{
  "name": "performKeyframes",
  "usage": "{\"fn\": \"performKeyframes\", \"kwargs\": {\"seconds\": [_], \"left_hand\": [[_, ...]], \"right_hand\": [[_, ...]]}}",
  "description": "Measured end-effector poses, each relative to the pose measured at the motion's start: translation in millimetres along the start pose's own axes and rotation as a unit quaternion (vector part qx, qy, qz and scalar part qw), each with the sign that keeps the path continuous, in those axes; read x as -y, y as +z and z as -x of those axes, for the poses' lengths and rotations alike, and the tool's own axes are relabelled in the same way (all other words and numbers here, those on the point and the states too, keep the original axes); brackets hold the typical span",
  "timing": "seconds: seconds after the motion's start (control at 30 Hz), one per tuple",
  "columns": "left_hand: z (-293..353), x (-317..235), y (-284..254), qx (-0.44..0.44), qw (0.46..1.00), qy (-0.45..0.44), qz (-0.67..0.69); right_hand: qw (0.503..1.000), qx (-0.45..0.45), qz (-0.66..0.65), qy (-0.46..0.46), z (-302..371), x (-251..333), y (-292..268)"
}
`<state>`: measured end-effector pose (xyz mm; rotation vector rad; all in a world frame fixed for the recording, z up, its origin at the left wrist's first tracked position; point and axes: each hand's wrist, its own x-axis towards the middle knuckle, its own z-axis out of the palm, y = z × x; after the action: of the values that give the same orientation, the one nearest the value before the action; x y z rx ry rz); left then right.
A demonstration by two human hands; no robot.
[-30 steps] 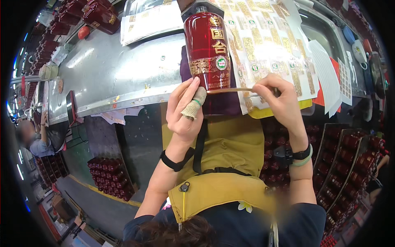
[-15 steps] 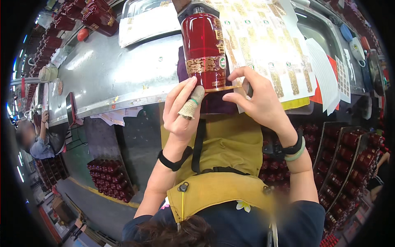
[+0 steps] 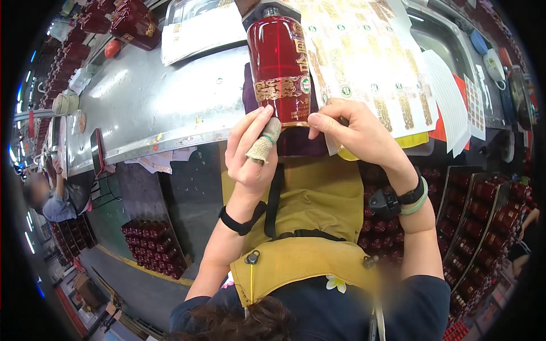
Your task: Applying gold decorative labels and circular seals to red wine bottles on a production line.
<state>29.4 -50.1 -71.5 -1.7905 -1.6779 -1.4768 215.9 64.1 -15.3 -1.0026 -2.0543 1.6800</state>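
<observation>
A dark red glass bottle (image 3: pixel 276 54) with gold decoration and a small round green-and-white sticker lies on a dark purple cloth (image 3: pixel 297 143), its neck pointing away from me. My left hand (image 3: pixel 250 148) grips the bottle's lower left side near its base. A knitted finger cover (image 3: pixel 266 143) sits on one of its fingers. At the bottle's lower right edge, my right hand (image 3: pixel 355 129) is closed, thumb and forefinger pinched together. Whatever lies between those fingertips is too small or hidden to make out. Sheets of gold stickers (image 3: pixel 372 74) lie right beside the bottle.
White sheets and a tray (image 3: pixel 202 34) lie at the back left of the metal table (image 3: pixel 165 91). More red bottles (image 3: pixel 135 25) stand at the far left near a red round object (image 3: pixel 112 49). Racks of bottles (image 3: pixel 153 244) stand on the floor. Another person (image 3: pixel 57 193) is at the left.
My right hand has gone from a spread thumb and forefinger to a pinch at the bottle's lower right edge. The bottle has shifted slightly left, with my left hand still on it.
</observation>
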Motion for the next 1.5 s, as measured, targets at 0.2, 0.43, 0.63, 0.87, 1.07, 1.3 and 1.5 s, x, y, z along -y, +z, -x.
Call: {"fn": "performKeyframes", "kwargs": {"seconds": [0.2,0.43,0.63,0.87,1.07,1.3,1.5], "left_hand": [[0,1,1,-0.006,1.000,0.005,0.000],[5,2,4,-0.025,1.000,-0.014,0.009],[10,2,4,-0.031,0.999,-0.032,0.024],[13,0,4,-0.015,0.999,-0.035,-0.004],[11,-6,5,-0.010,0.997,-0.005,-0.074],[-1,-5,4,0.017,0.999,0.029,-0.020],[7,5,4,-0.026,0.998,-0.023,0.042]], "right_hand": [[0.998,-0.033,0.028,-0.051,3,7,0],[0.989,-0.088,0.047,-0.107,6,16,0],[0.986,-0.103,0.100,-0.088,9,10,-4],[0.987,-0.108,0.093,-0.073,10,8,-4],[0.987,-0.105,0.099,-0.077,8,3,-2],[0.986,-0.117,0.090,-0.082,5,-1,2],[0.988,-0.113,0.062,-0.089,6,-1,4]]}}
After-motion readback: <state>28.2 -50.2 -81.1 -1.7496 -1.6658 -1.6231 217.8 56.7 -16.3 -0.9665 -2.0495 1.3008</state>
